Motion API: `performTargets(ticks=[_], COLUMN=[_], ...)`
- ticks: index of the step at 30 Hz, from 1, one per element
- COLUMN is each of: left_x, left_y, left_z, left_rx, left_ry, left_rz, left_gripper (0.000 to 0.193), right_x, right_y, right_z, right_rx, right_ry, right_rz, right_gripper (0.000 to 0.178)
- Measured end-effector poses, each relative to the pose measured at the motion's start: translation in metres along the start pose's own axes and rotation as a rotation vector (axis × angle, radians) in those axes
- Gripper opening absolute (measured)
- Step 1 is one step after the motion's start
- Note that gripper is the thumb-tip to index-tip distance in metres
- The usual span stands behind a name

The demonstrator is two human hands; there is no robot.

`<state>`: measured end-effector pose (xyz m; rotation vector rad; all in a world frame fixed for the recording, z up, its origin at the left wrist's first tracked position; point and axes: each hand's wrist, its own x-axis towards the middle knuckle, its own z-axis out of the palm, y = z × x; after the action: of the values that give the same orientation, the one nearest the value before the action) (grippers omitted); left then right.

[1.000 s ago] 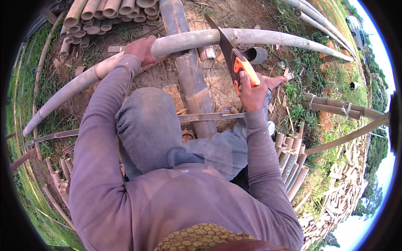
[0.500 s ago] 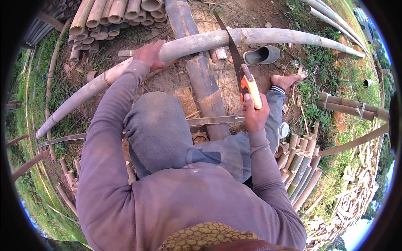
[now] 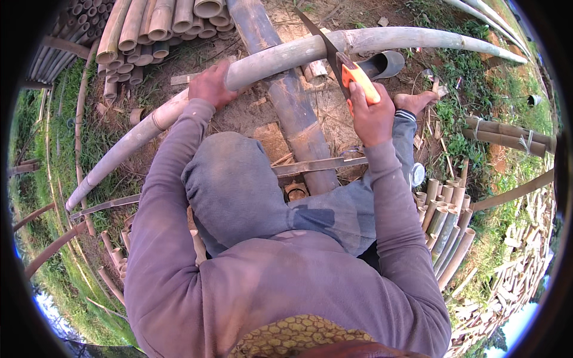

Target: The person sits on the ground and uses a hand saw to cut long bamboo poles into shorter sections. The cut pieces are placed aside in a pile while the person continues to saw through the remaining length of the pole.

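The pole (image 3: pixel 274 62) lies across the log (image 3: pixel 296 107), left hand (image 3: pixel 210 85) clasping it on the log's left. To the log's right, the right hand (image 3: pixel 371 114) grips the saw (image 3: pixel 358 80), blade crossing the pole. Sawing, it seems; the next stroke wants a steady hold.

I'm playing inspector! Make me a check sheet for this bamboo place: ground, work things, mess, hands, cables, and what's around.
Surface: bare brown ground, littered with bits
Job's things: pale bamboo pole crossing above a thick dark bamboo; orange-handled saw, blade across the pole
Clutter: loose slipper; wood scraps heaped at right
Hands: left hand grips the pole; right hand grips the saw's handle
Cables: nothing seen
Surroundings: stacked bamboo tubes, upper left; grass at left
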<state>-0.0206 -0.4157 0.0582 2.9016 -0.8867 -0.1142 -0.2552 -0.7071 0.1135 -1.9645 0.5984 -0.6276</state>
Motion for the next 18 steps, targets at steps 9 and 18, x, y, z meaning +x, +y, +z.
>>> performTargets(ticks=[9,18], left_x=[-0.003,0.013], left_y=[-0.006,-0.001], left_z=[0.003,-0.004], left_rx=[0.026,0.026], left_ry=[-0.066,-0.033], left_rz=[-0.092,-0.025], left_gripper=[0.081,0.075], right_x=[-0.066,0.054], right_y=[-0.052,-0.022], right_z=[-0.08,0.003], right_rx=[-0.06,-0.14], right_ry=[-0.097,-0.111], right_rz=[0.118,0.027], right_gripper=[0.019,0.041])
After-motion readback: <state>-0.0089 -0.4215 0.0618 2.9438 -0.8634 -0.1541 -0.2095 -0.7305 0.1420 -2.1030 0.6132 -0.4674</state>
